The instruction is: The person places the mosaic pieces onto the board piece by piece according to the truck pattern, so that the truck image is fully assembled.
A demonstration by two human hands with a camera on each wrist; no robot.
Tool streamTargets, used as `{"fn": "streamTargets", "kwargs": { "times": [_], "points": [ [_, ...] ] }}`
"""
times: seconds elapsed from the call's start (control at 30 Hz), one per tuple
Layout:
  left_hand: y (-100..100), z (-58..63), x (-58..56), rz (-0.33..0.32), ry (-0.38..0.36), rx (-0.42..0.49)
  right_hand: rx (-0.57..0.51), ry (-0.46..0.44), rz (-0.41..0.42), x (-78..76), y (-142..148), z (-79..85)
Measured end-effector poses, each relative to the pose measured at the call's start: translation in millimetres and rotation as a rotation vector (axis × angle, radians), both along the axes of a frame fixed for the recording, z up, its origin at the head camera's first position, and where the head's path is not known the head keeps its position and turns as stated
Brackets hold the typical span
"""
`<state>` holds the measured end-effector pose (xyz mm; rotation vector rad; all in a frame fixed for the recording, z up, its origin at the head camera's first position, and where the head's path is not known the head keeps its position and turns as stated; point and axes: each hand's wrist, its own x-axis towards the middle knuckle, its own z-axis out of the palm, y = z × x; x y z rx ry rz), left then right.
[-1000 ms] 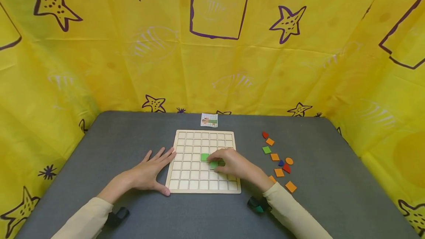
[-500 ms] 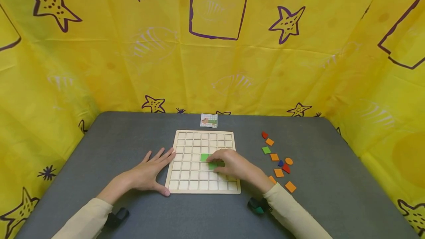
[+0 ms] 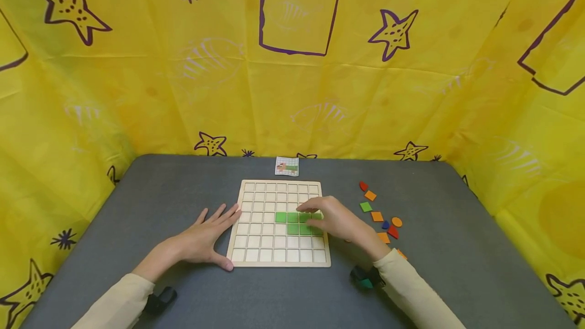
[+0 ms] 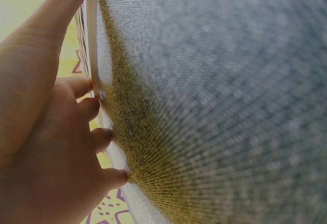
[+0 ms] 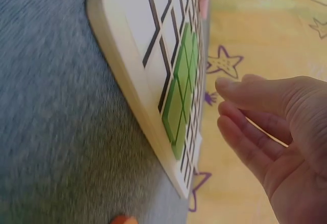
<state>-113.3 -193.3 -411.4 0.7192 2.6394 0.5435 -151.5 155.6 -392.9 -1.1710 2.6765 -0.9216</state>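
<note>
A pale wooden grid board point(image 3: 253, 241) lies flat on the dark grey table. Several green square tiles point(image 3: 292, 229) fill adjoining cells in two rows at its right half, partly covered by my right hand point(image 3: 340, 222) in the head view. That hand hovers over them with thumb and fingers apart; the right wrist view shows no piece between the fingertips, and a gap to the green tiles point(image 5: 177, 106). With fingers spread, my left hand point(image 3: 201, 240) rests on the table, touching the board's left edge with fingertips and thumb.
Right of the board lie loose pieces: orange squares point(image 3: 377, 216), a green square point(image 3: 366, 207), red pieces point(image 3: 393, 232), a blue piece point(image 3: 386, 225) and an orange disc point(image 3: 396, 222). A small picture card point(image 3: 287, 166) lies behind the board. Yellow patterned cloth point(image 3: 183, 90) surrounds the table.
My right hand has lifted from the board and shifted right, uncovering more green tiles. My left hand has stayed at the board's left edge.
</note>
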Motion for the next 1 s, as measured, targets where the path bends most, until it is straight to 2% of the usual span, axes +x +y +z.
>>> {"fn": "streamTargets", "kwargs": {
  "times": [0.33,0.57,0.7,1.0],
  "points": [
    [0,-0.7,0.4,0.001,0.005,-0.001,-0.003,0.013,-0.036,-1.6,19,2.5],
    [1,0.6,0.8,0.002,-0.002,0.005,-0.033,0.044,-0.058,-5.1,34,-1.3],
    [1,0.9,0.9,0.001,-0.001,0.005,-0.061,0.044,-0.072,-6.8,44,-2.4],
    [1,1.4,1.4,-0.003,0.002,0.006,-0.043,0.023,-0.138,-7.4,64,-0.4]
  ]
}}
